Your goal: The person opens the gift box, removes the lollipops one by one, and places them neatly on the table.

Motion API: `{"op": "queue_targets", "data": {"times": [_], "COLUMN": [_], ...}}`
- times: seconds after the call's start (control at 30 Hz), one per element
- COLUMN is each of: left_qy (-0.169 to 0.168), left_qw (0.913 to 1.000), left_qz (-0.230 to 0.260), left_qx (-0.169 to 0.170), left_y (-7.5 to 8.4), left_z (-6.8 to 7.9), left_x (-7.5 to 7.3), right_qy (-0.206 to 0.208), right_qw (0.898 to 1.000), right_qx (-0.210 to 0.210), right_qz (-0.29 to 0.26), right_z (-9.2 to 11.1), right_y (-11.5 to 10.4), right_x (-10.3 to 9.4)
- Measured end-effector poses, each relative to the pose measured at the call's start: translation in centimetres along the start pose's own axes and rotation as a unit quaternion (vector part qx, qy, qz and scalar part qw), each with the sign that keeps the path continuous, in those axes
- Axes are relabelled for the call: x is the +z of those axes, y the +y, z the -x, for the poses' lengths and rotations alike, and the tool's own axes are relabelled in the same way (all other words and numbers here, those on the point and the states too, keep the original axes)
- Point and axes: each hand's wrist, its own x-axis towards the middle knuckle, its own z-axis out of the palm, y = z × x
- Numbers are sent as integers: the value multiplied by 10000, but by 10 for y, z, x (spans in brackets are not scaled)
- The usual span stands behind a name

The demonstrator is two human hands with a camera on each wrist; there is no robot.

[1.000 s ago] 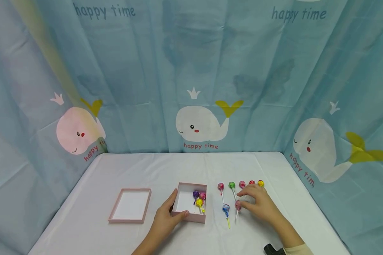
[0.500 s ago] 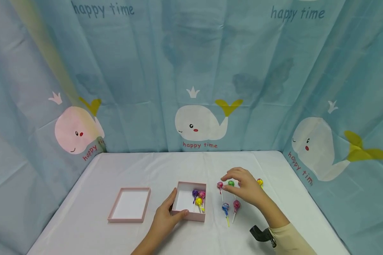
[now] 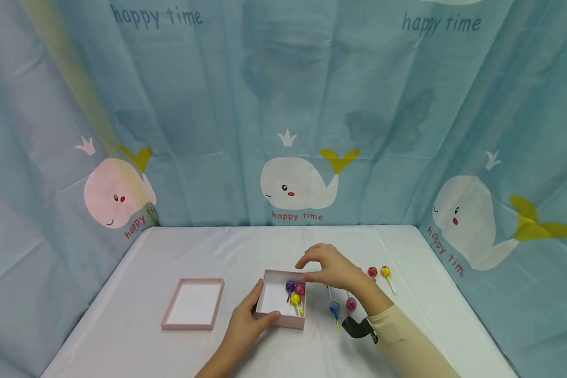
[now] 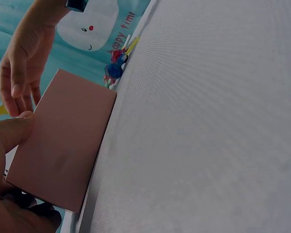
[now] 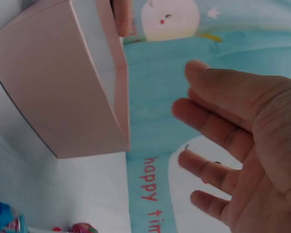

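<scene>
My left hand [image 3: 245,320] grips a pink box [image 3: 288,322] at its left side, the thumb on the front wall. Inside the box lie a purple lollipop [image 3: 290,286], a pink lollipop [image 3: 300,289] and a yellow lollipop [image 3: 295,299], gathered toward the right. Over the box's back right corner hovers my right hand [image 3: 333,268], its thumb and fingers apart. In the right wrist view that hand [image 5: 262,131] holds nothing, beside the box [image 5: 63,92]. Some lollipops on the table are partly hidden beneath the right hand and arm.
On the white table, right of the box, lie a blue lollipop [image 3: 334,308], another pink one, a red lollipop [image 3: 373,271] and a second yellow one. A shallow pink lid [image 3: 187,327] lies at the left. Patterned blue curtain [image 3: 208,184] encloses the table's back and sides.
My right hand has moved left from above the lollipops to the box's right edge. The red and yellow lollipops at the back right are uncovered. The left hand and box stay in place.
</scene>
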Motion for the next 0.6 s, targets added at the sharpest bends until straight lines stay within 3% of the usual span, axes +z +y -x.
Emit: {"op": "queue_targets", "data": {"times": [0.4,0.6], "left_qy": [2,44], "left_qw": [10000,9999], "left_qz": [41,44], "left_qx": [27,81], "left_y": [-2,-2], "left_z": [0,1], "left_x": [0,0], "right_qy": [-867,-978], "right_qw": [9957,9949], "right_qx": [281,255], "right_qz": [138,53], "right_z": [-14,-16], "right_y": [5,6], "right_x": [32,42]}}
